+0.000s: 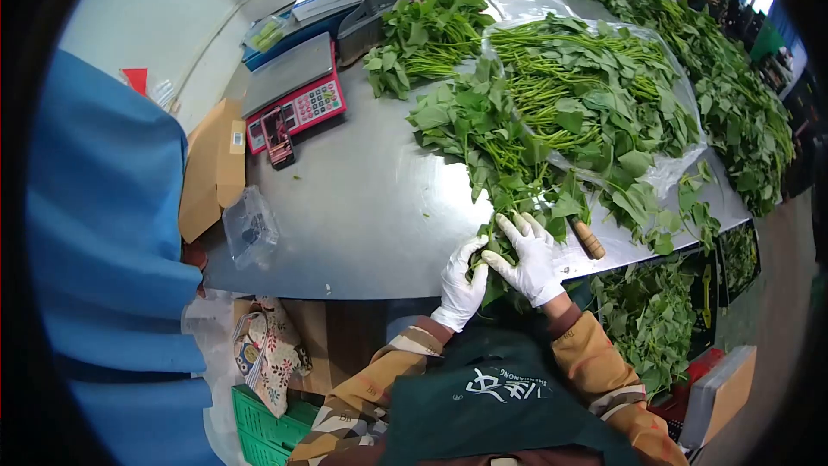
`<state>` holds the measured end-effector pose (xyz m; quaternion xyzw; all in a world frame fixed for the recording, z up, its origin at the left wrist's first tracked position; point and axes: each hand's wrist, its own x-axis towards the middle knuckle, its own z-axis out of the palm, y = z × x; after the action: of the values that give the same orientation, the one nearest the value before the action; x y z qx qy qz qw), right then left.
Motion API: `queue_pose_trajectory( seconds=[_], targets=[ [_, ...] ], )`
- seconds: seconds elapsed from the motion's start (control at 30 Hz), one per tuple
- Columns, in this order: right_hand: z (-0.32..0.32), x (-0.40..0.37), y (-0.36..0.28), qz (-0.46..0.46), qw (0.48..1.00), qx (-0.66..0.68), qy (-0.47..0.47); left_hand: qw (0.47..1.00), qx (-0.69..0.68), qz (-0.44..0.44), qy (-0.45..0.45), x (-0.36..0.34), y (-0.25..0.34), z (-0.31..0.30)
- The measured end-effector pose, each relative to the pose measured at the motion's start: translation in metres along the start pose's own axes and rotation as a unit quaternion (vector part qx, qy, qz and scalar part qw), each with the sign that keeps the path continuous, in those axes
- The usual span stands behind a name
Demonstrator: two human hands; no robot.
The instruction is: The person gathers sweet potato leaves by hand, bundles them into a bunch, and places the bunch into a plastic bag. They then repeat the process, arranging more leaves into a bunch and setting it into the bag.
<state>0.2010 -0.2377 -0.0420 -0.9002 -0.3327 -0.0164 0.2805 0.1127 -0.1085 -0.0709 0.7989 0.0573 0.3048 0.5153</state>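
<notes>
White gloves cover both of my hands at the table's front edge. My left hand (463, 282) has its fingers curled round some leafy green stems. Beside it, my right hand (527, 258) lies over the leaves with its fingers spread, its thumb close to my left fingers. Loose greens (479, 125) run up the table from my hands. A large pile of leafy stems (561, 78) lies on clear plastic behind them. Just right of my right hand is a wooden handle (588, 239); its other end is hidden under leaves.
A red scale (315, 104) with a phone (278, 138) against it stands at the back left of the metal table (362, 207). A plastic bag (250, 229) and cardboard box (207, 173) are at left. More greens (651, 319) fill a crate below right.
</notes>
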Motion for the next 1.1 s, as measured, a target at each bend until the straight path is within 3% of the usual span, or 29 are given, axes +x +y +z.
queue_pose_trajectory(
  seconds=[0.13,0.27,0.4,0.63,1.1],
  targets=[
    [0.006,-0.003,-0.009,0.0,1.0,0.0,0.02,0.998,-0.027,-0.037,0.037,-0.005,-0.004,0.0],
    [0.011,-0.007,-0.015,-0.017,0.999,-0.029,0.002,0.995,-0.002,0.002,0.101,-0.001,-0.007,0.003],
    [0.011,-0.011,-0.025,-0.039,0.998,-0.043,-0.015,0.996,-0.013,-0.03,0.082,0.001,-0.002,0.003],
    [0.033,-0.008,-0.025,-0.097,0.994,-0.035,0.042,0.997,0.021,-0.011,0.08,0.002,0.001,0.006],
    [0.038,-0.01,-0.016,-0.106,0.991,0.013,0.08,0.997,0.047,-0.011,0.059,-0.001,-0.004,0.009]
  ],
)
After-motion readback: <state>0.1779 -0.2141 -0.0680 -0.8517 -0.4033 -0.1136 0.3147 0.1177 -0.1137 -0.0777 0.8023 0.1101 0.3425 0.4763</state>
